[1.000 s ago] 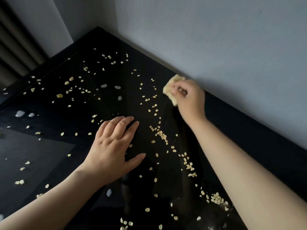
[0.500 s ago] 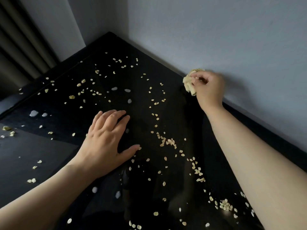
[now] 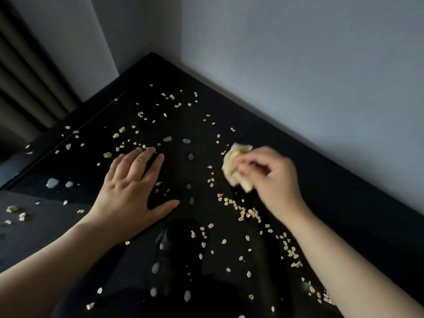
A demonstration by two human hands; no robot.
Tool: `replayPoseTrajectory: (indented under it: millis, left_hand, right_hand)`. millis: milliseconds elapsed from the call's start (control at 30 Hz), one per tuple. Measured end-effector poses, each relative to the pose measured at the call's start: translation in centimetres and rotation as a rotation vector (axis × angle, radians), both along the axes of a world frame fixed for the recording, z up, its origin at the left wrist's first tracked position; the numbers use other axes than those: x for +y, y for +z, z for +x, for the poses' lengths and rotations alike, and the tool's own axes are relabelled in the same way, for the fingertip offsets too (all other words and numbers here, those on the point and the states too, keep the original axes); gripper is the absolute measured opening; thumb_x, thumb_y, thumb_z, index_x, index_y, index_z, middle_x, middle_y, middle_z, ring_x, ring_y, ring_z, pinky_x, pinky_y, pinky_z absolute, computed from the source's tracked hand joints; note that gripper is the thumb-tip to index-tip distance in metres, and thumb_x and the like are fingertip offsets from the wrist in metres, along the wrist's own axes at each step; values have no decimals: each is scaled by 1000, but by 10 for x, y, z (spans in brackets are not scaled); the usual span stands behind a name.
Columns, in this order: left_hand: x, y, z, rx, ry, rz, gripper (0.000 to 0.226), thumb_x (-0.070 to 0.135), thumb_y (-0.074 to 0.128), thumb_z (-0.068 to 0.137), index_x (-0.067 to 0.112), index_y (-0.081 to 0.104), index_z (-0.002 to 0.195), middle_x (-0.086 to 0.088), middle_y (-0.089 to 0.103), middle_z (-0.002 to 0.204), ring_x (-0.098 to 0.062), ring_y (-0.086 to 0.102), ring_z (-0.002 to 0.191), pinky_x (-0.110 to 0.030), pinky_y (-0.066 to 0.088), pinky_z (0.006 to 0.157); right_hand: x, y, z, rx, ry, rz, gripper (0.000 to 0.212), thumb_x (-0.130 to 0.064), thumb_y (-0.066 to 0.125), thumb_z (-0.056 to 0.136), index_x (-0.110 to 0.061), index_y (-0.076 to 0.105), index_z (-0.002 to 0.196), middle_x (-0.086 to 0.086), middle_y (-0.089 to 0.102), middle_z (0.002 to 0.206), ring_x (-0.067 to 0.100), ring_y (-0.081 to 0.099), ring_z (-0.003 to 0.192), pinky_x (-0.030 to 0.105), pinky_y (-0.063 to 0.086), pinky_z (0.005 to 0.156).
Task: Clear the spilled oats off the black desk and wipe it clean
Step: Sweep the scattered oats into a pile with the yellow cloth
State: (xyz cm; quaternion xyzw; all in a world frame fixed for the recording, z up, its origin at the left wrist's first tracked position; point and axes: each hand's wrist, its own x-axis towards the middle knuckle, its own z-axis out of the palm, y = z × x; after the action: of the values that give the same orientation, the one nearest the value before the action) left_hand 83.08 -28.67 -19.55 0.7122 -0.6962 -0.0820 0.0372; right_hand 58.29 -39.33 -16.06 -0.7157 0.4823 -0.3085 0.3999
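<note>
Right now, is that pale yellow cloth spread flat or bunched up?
Bunched up. The pale yellow cloth shows as a crumpled wad gripped by the right hand, though motion blurs it.

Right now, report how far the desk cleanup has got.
Done: little; only the wall-side strip of the black desk looks bare. In hand: the right hand grips a crumpled yellow cloth, blurred in motion, while the left hand rests flat. Left: oats lie scattered across most of the surface, with white droplets; all need clearing, then wiping.
</note>
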Motion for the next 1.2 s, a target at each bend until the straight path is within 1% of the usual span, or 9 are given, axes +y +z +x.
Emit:
replayPoseTrajectory:
  millis: [233, 300, 400, 600, 733, 900, 967, 1100, 1200]
  left_hand:
    - [-6, -2, 3, 34, -5, -28, 95, 77, 39, 75, 8, 47, 140, -12, 39, 147, -33, 32, 137, -52, 24, 114]
    - [-8, -1, 5, 36, -8, -39, 94, 77, 40, 75, 8, 48, 139, -12, 40, 146, -33, 33, 137, -53, 25, 114]
    - [-9, -3, 6, 37, -19, -40, 94, 76, 40, 75, 7, 48, 139, -12, 40, 146, -33, 34, 137, -53, 24, 114]
    - [-6, -5, 11, 34, -22, -32, 94, 77, 39, 76, 7, 47, 140, -13, 40, 147, -34, 33, 137, -52, 23, 114]
    - [-7, -5, 12, 48, -17, -35, 94, 76, 39, 76, 7, 46, 140, -13, 39, 147, -34, 32, 138, -53, 23, 114]
    - [-7, -7, 9, 52, -20, -23, 95, 77, 40, 76, 8, 46, 141, -13, 39, 147, -34, 32, 138, -53, 24, 114]
    - [-9, -6, 9, 50, -21, -28, 95, 77, 39, 76, 8, 46, 141, -12, 39, 147, -33, 32, 138, -53, 24, 114]
    - [-9, -6, 9, 44, -23, -25, 95, 77, 41, 75, 8, 46, 140, -12, 39, 147, -33, 32, 138, -52, 23, 114]
    - [-7, -7, 9, 46, -34, -12, 95, 77, 41, 75, 8, 46, 140, -12, 39, 147, -34, 33, 138, -53, 24, 114]
  right_hand:
    - [-120, -25, 21, 86, -366, -125, 18, -8, 65, 85, -25, 71, 86, -4, 69, 98, 10, 64, 91, 28, 52, 85]
    - [-118, -35, 29, 131, -394, -143, 18, -8, 65, 85, -26, 71, 86, -4, 68, 99, 6, 61, 89, 23, 49, 81]
    - [-76, -35, 31, 180, -267, -181, 17, -9, 65, 87, -24, 72, 91, -7, 62, 97, -4, 54, 84, 7, 38, 74]
    - [30, -10, 26, 104, 15, 92, 24, -1, 69, 83, -24, 75, 87, -9, 64, 90, 8, 61, 86, 14, 47, 73]
    - [3, 5, 27, 12, -191, -9, 26, -2, 67, 85, -27, 72, 87, -9, 68, 96, 0, 62, 91, 12, 45, 80]
    - [-99, -12, 43, 93, -392, -156, 17, -9, 63, 88, -24, 69, 89, -4, 68, 100, 9, 62, 96, 18, 48, 85]
    - [-123, -24, 53, 162, -428, -151, 17, -8, 62, 87, -23, 70, 88, -2, 68, 104, 11, 62, 97, 12, 45, 81]
    - [-104, -38, 70, 231, -324, -213, 16, -9, 61, 87, -19, 72, 92, -3, 64, 98, 10, 57, 89, 24, 46, 78]
    - [-43, -34, 67, 208, -104, -181, 15, -9, 66, 86, -19, 73, 95, -9, 60, 94, 8, 56, 85, 21, 45, 76]
